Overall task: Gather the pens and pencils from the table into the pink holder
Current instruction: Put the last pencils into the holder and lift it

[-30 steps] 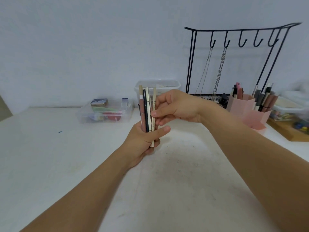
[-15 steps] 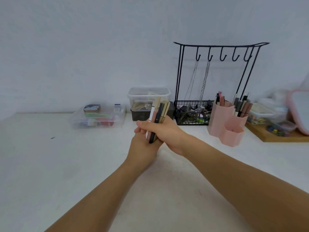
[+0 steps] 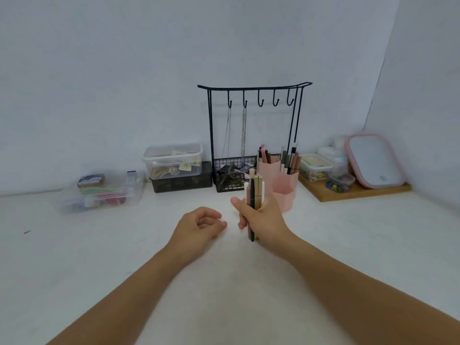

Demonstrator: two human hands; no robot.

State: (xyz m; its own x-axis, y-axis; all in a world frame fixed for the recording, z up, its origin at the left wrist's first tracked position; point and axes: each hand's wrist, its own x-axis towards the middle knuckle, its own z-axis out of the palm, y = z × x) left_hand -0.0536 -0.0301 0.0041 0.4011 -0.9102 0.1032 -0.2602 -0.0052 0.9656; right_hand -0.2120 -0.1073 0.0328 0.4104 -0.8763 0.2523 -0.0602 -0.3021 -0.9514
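Gripping an upright bundle of pens (image 3: 254,188), the right hand (image 3: 265,217) nears the pink holder (image 3: 283,188); left hand (image 3: 199,226) loosely curled, empty.

Bundle of slim pink, black and beige pens (image 3: 254,188): middle section hidden inside the gripping right hand (image 3: 264,218). Clear lidded plastic box (image 3: 172,158): contents indistinct. Pink hexagonal plastic holder (image 3: 283,185): lower left partly covered by the right hand.

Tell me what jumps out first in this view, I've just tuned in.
The right hand at centre grips an upright bundle of pens, just in front of the pink holder, which already has pens standing in its back cups. The left hand hovers beside it, loosely curled and holding nothing. Behind them a black hook rack with two chains stands against the wall.
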